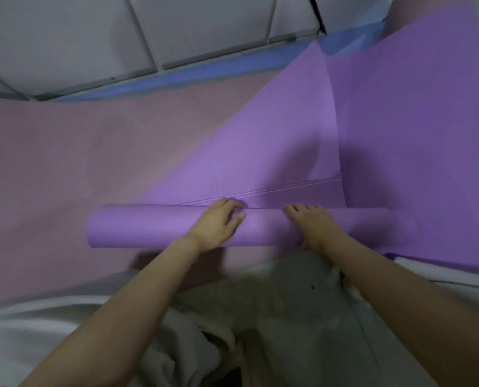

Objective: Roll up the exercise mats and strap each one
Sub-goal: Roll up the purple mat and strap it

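Observation:
A purple exercise mat (260, 141) lies partly rolled in front of me. Its rolled part (148, 227) forms a thick tube running left to right, and the flat remainder stretches away toward the upper right. My left hand (218, 224) rests on top of the roll near its middle, fingers spread over the far side. My right hand (313, 224) presses flat on the roll a little to the right. Under it lies a pink mat (65, 163), flat. A second purple mat (414, 121) lies flat at the right. No strap is in view.
A blue mat edge (176, 79) runs along the far side below grey wall panels (93, 37). My knees in light clothing (260, 317) are at the bottom, close to the roll. A pale floor strip (442, 277) shows at the right.

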